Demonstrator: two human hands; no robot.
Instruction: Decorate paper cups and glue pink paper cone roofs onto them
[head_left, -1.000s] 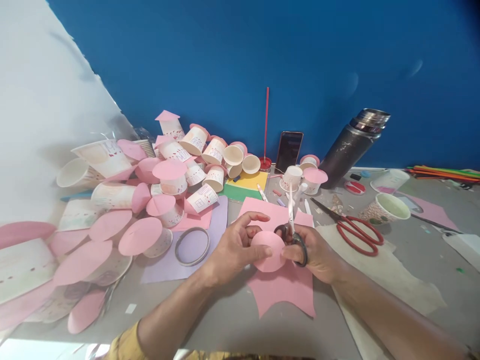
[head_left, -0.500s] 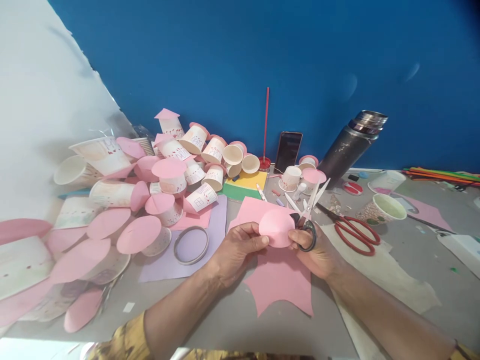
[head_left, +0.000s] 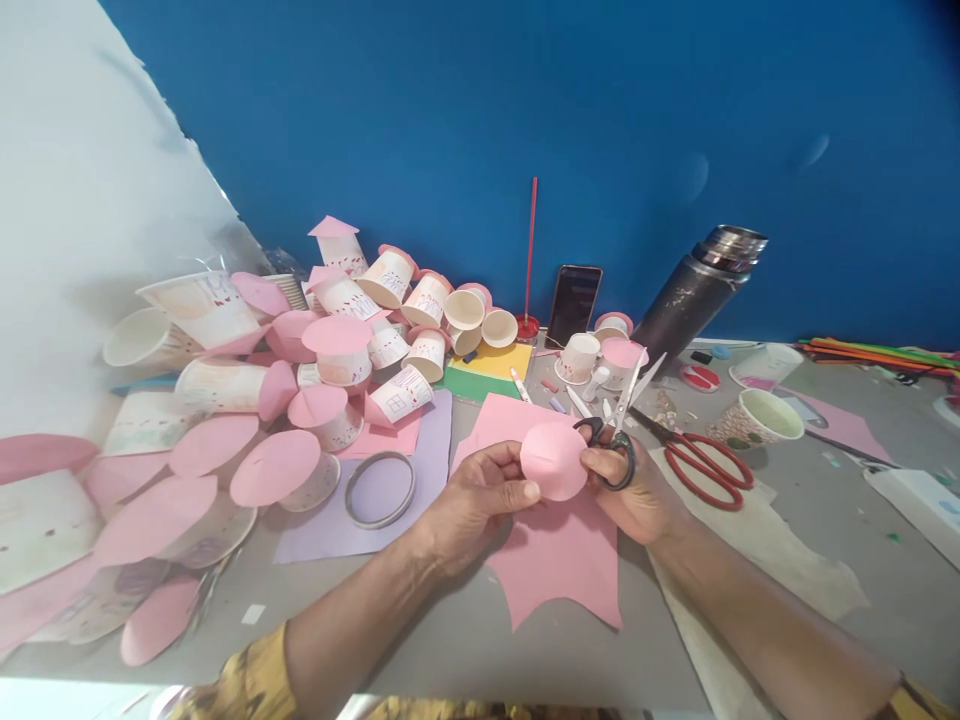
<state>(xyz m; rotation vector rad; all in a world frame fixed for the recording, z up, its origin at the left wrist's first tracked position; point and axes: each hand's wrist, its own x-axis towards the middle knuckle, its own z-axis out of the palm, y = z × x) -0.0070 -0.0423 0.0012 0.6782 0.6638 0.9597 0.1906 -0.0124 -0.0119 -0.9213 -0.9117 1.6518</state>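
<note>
A small pink paper circle (head_left: 553, 460) is pinched at its left edge by my left hand (head_left: 484, 495), the thumb in front. My right hand (head_left: 637, 495) is closed round black-handled scissors (head_left: 624, 410), whose blades point up and away, slightly apart. Its thumb and fingertips also touch the circle's right edge. A short crease or slit shows near the circle's middle; I cannot tell which. Under both hands lies a pink paper sheet (head_left: 566, 570) with curved pieces cut out of its near edge.
Paper cups with pink paper tops (head_left: 337, 350) crowd the left side. A grey ring (head_left: 380, 490) rests on purple paper (head_left: 439, 440). Red-handled scissors (head_left: 709, 470), a patterned cup (head_left: 757, 420), a dark flask (head_left: 697, 295) and a phone (head_left: 575, 305) stand or lie at the right and back.
The paper circle has turned a little, so the mark in its middle shows plainly. The scissors have tilted slightly in my right hand, and more of both handle loops shows.
</note>
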